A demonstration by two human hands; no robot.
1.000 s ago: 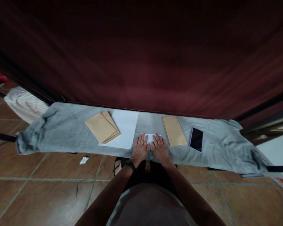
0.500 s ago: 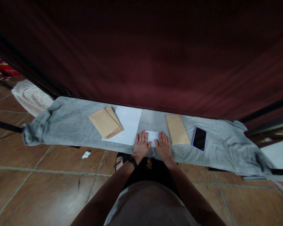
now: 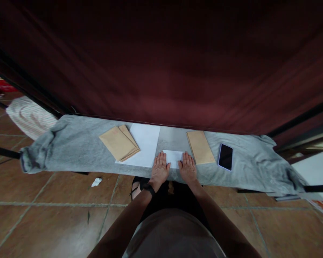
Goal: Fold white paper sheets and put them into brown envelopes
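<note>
Paper is lying flat just below the centre of the frame, its long side running left to right on the surface. Left hand and right hand are resting palm down at its two ends, fingers stretched out and held close together, thumbs pointing inward over the paper. Both hands are staying flat and unclosed, touching the paper's ends but gripping nothing; how hard they are pressing, I cannot tell. A dark band is circling the left wrist. Left of centre, a larger white sheet is lying beside the left hand, and brown envelopes are overlapping its left part, fanned and slanting. Right of centre, a brown stack is sitting just beside the right hand, tilted a little, and farther right a phone is lying with its dark screen up. Grey cloth is covering the surface and wrinkling toward the right. A dark red panel is filling the upper frame, while a white scrap is lying on the tiled floor at lower left.
</note>
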